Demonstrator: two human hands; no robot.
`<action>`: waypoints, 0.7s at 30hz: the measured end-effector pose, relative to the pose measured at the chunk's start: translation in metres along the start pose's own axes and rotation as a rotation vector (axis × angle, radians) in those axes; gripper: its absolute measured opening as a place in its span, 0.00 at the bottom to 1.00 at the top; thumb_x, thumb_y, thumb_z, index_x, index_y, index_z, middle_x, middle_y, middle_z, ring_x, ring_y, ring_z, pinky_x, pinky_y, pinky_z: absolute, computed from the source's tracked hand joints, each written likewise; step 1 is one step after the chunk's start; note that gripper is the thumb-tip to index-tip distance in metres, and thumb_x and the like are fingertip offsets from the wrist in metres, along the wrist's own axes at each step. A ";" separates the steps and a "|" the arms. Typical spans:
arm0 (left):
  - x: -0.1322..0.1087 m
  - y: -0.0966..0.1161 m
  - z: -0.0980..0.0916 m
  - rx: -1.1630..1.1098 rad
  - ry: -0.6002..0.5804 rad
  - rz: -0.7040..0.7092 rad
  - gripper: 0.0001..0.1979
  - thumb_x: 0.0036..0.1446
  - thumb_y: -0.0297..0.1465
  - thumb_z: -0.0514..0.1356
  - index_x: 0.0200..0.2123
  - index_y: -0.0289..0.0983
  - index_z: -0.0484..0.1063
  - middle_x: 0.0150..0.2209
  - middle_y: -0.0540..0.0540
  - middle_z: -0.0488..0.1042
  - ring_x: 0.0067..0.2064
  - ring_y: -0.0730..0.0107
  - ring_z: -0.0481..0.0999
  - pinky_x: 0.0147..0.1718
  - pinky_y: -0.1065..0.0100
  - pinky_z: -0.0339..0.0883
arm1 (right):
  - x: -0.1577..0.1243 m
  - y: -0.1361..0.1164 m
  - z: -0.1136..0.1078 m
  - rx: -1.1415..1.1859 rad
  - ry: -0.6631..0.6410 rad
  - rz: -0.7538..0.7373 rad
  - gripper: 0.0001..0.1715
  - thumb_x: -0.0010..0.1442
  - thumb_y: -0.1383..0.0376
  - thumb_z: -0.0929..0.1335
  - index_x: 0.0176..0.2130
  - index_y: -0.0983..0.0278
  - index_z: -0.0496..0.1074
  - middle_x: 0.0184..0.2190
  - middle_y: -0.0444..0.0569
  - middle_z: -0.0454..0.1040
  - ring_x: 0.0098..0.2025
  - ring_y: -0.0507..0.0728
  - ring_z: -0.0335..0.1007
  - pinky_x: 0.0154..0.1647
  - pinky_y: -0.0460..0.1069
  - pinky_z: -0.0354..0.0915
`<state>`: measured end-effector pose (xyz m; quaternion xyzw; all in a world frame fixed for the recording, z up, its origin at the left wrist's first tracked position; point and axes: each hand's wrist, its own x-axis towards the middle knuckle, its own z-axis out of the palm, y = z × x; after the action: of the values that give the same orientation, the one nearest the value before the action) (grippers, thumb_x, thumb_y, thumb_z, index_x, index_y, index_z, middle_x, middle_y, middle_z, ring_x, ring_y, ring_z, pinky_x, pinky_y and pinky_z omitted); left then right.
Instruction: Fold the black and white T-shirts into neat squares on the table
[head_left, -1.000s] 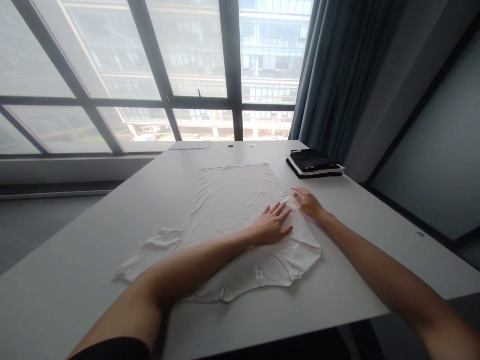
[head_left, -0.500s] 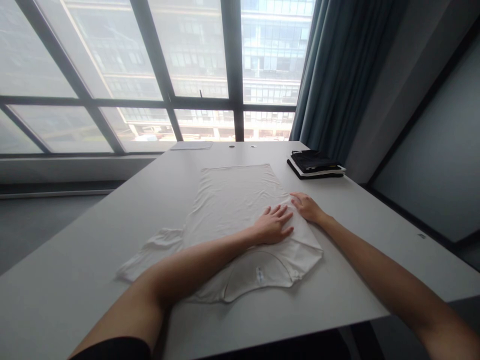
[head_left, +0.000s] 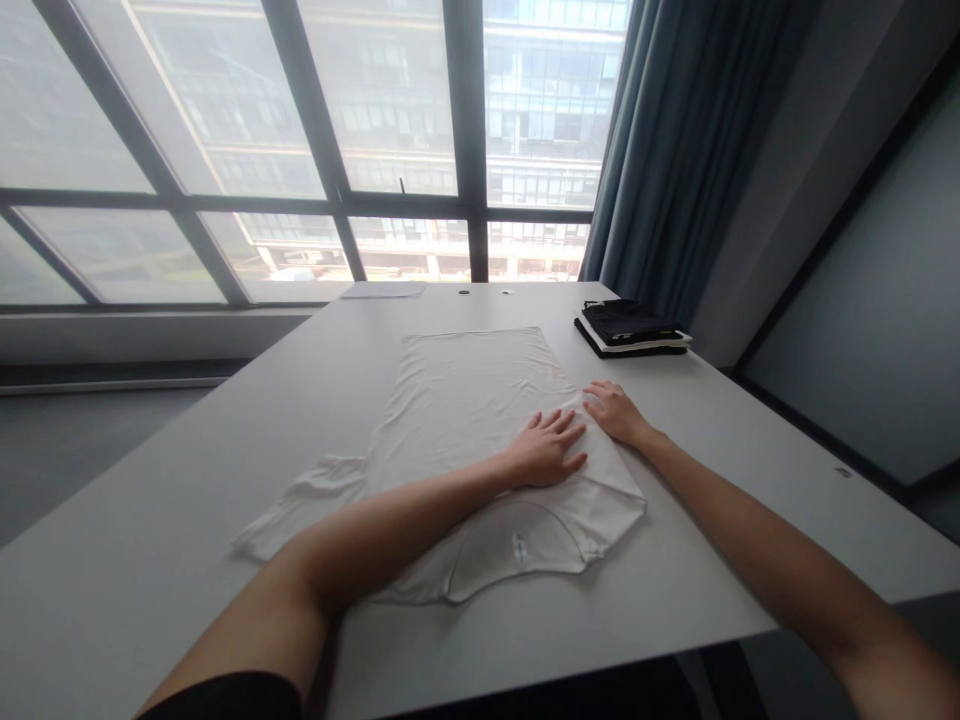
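A white T-shirt (head_left: 465, 400) lies spread on the white table (head_left: 720, 470), its neckline and inner label toward me and its hem toward the window. My left hand (head_left: 546, 448) rests flat on the shirt's right half, fingers spread, the forearm crossing over the cloth. At the shirt's right edge is my right hand (head_left: 613, 411), fingers slightly bent and apart, touching or just beside the fabric. The sleeve on the left lies outstretched and wrinkled; the one on the right is partly folded in near the collar. Part of the shirt is hidden under my left forearm.
A stack of folded dark and white clothes (head_left: 634, 330) sits at the table's far right. A pale flat sheet (head_left: 382, 290) lies at the far left edge. Beyond the table are a large window and a blue-grey curtain (head_left: 675, 150).
My right hand's fingers have shifted very slightly along the shirt's right edge. My left hand and the shirt look the same.
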<state>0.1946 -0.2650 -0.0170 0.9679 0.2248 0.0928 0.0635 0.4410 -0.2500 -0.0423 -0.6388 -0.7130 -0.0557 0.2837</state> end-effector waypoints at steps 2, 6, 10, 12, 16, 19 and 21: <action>0.000 0.000 0.000 -0.002 -0.002 -0.003 0.32 0.69 0.50 0.45 0.70 0.41 0.55 0.73 0.37 0.49 0.72 0.46 0.49 0.67 0.42 0.45 | -0.001 0.003 0.001 -0.057 -0.007 0.036 0.21 0.65 0.59 0.65 0.54 0.64 0.75 0.58 0.61 0.71 0.61 0.66 0.64 0.63 0.61 0.60; 0.000 0.001 -0.001 0.000 -0.004 -0.003 0.32 0.69 0.51 0.45 0.70 0.42 0.55 0.73 0.38 0.49 0.72 0.48 0.49 0.67 0.43 0.45 | -0.002 0.006 0.001 -0.083 -0.003 0.085 0.20 0.65 0.59 0.65 0.53 0.63 0.75 0.57 0.61 0.72 0.59 0.66 0.65 0.62 0.62 0.60; 0.000 0.001 -0.001 0.004 -0.014 -0.008 0.32 0.69 0.51 0.45 0.70 0.42 0.55 0.73 0.38 0.49 0.72 0.47 0.49 0.67 0.42 0.45 | -0.002 0.006 0.000 -0.086 0.003 0.081 0.20 0.65 0.59 0.65 0.53 0.64 0.75 0.56 0.61 0.72 0.59 0.66 0.65 0.62 0.60 0.61; 0.000 0.001 -0.001 0.004 -0.020 -0.010 0.32 0.69 0.50 0.45 0.70 0.42 0.55 0.73 0.38 0.48 0.72 0.46 0.49 0.66 0.41 0.45 | -0.001 0.006 -0.003 -0.067 0.035 0.079 0.20 0.66 0.60 0.64 0.53 0.65 0.74 0.56 0.60 0.73 0.58 0.66 0.66 0.61 0.60 0.62; 0.000 0.000 0.000 0.003 -0.015 -0.003 0.33 0.69 0.51 0.44 0.70 0.41 0.55 0.73 0.37 0.48 0.72 0.46 0.49 0.66 0.41 0.45 | 0.003 0.005 -0.007 0.010 0.164 0.081 0.21 0.68 0.61 0.60 0.52 0.66 0.75 0.51 0.59 0.75 0.55 0.65 0.69 0.61 0.59 0.63; 0.001 -0.001 0.000 0.004 -0.005 0.003 0.33 0.69 0.51 0.44 0.70 0.40 0.55 0.73 0.37 0.48 0.72 0.45 0.49 0.66 0.42 0.46 | 0.003 0.002 -0.004 0.055 0.145 0.026 0.21 0.68 0.59 0.60 0.52 0.65 0.74 0.53 0.58 0.74 0.58 0.64 0.67 0.63 0.59 0.61; 0.001 -0.001 0.001 0.004 -0.002 0.006 0.33 0.69 0.51 0.44 0.70 0.40 0.55 0.73 0.37 0.49 0.72 0.45 0.49 0.66 0.42 0.46 | 0.002 0.000 0.000 0.039 0.065 0.001 0.21 0.67 0.59 0.62 0.53 0.64 0.74 0.57 0.58 0.73 0.60 0.64 0.66 0.64 0.60 0.60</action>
<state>0.1952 -0.2639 -0.0175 0.9688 0.2217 0.0918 0.0614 0.4409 -0.2484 -0.0417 -0.6314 -0.7039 -0.0622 0.3193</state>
